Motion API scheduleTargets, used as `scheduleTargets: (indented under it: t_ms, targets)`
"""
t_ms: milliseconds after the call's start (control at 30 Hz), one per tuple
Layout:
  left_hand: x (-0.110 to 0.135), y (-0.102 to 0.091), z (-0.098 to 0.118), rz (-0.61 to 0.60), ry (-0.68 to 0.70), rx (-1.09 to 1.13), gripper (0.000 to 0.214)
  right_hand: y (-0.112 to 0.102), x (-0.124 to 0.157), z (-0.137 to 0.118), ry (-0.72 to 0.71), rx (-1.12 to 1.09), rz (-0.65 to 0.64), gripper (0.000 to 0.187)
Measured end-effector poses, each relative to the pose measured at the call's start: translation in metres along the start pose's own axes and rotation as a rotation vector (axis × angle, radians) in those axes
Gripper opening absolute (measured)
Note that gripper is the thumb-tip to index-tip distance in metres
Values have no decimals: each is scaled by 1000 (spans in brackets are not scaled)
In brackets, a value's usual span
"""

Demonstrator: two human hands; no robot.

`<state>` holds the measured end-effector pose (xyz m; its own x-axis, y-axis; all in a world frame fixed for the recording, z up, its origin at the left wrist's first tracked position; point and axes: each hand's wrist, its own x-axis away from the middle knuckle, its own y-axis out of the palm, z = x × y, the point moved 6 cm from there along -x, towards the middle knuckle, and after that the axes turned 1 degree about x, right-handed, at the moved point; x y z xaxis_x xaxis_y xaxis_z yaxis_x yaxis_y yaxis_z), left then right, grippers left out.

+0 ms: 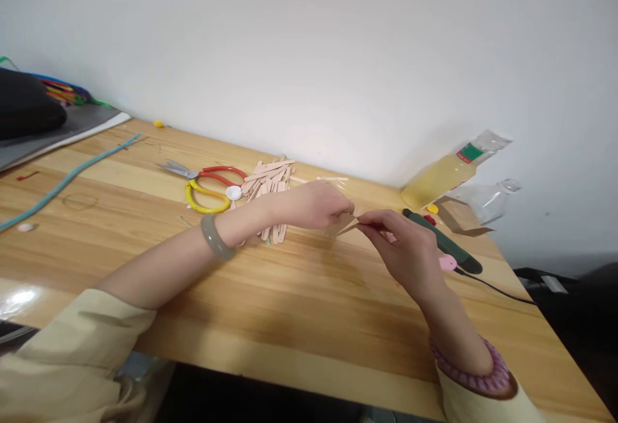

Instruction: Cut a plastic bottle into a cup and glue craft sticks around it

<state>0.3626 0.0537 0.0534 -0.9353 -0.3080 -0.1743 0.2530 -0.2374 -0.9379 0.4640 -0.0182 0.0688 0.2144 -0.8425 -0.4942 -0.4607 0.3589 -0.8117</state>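
My left hand [322, 204] is closed, fingers curled in, at the left end of a small brown piece that looks like folded card [346, 223]. Thumb and fingertips of my right hand [404, 243] pinch the same piece from the other side. It is held above the tabletop, its shape partly covered by the fingers. Beside and behind my left forearm lies a loose pile of wooden craft sticks [270, 185]. Scissors [207, 191] with one red and one yellow handle lie left of the pile, blades apart, near a small white round cap [234, 193].
On the right are a bottle of yellowish liquid [439, 178], a clear bottle [492, 201], cut cardboard [458, 216], a dark green long tool [449, 246], a pink object [447, 262] and a black cable [497, 289]. A blue pipe cleaner [80, 170] and black bag [29, 104] are left.
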Motion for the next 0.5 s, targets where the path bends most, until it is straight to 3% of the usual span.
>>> scheduleTargets:
  t_ms: [167,500]
  targets:
    - [-1,1,-1,-23,-17,-4,21,0,-4,3,22,-23,44,4]
    - [-1,2,-2,7,6,22,21,8,-5,9,56,-31,14,6]
